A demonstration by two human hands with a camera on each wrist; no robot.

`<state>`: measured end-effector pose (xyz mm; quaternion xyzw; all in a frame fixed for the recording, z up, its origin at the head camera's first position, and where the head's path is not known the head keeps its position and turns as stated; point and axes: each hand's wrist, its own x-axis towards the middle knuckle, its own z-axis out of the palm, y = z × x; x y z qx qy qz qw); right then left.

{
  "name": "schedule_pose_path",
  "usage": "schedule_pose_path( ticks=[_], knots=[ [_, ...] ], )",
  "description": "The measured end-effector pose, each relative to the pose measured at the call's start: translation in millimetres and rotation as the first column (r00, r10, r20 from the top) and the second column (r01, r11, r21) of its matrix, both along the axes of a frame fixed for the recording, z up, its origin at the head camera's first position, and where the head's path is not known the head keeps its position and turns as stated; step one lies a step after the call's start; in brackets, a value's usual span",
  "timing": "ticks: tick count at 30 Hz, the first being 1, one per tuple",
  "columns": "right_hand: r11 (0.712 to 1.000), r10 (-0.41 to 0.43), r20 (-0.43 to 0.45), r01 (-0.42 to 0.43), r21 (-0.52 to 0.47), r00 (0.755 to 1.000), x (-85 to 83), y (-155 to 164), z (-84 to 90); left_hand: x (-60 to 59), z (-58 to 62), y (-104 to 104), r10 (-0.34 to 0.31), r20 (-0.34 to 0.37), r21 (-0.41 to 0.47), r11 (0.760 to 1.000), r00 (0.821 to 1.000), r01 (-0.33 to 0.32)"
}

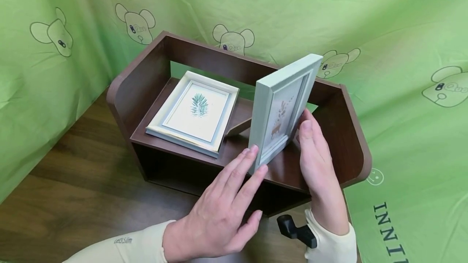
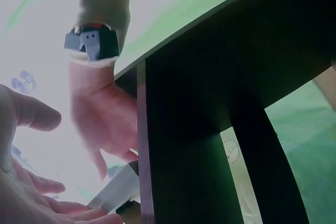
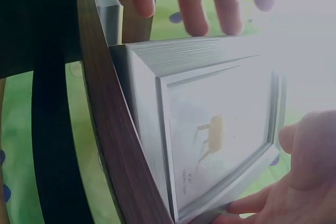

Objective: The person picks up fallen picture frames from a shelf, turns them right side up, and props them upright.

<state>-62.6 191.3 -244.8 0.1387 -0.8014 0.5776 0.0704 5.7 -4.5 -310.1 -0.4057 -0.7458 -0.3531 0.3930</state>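
Observation:
A pale green picture frame (image 1: 263, 113) stands upright on the dark brown shelf unit (image 1: 175, 145), its picture facing right. My left hand (image 1: 223, 206) touches the frame's near edge with straight fingertips. At the far edge is my right hand (image 1: 318, 161), thumb on the picture side and fingertips at the edge; part of its fingers is hidden. A brown support strip (image 1: 239, 127) juts out behind the frame. Left of it, a white frame (image 1: 195, 111) with a green leaf print lies flat. The right wrist view shows the green frame (image 3: 215, 129) between both hands.
Raised side panels (image 1: 142, 72) and a back rail (image 1: 219, 58) bound the shelf. Green cloth (image 1: 278, 3) with mouse-like prints hangs behind and at the sides. Wooden floor (image 1: 66, 182) lies in front. A black device (image 1: 296, 230) sits on the right wrist.

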Motion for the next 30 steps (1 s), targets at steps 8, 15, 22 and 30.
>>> schedule_pose_path(
  ticks=[8,15,22,30],
  knots=[
    [0.982,-0.124,0.043,0.117,0.146,0.991,20.3,7,-0.3,-8.3,-1.3,-4,-0.059,0.069,0.060,0.997,0.996,0.055],
    [0.989,-0.148,0.097,0.144,0.042,0.984,38.9,6,-2.8,-15.0,-6.5,-6,-0.062,0.132,0.071,0.996,0.989,0.053],
    [0.978,-0.209,0.110,0.205,0.044,0.972,62.5,0,-3.2,-24.1,-7.8,-7,-0.055,0.204,0.048,0.998,0.977,0.046],
    [0.972,-0.233,0.161,0.222,0.083,0.959,83.1,-5,-1.6,-29.5,-6.6,-5,-0.042,0.239,0.032,0.999,0.970,0.035]
  ],
)
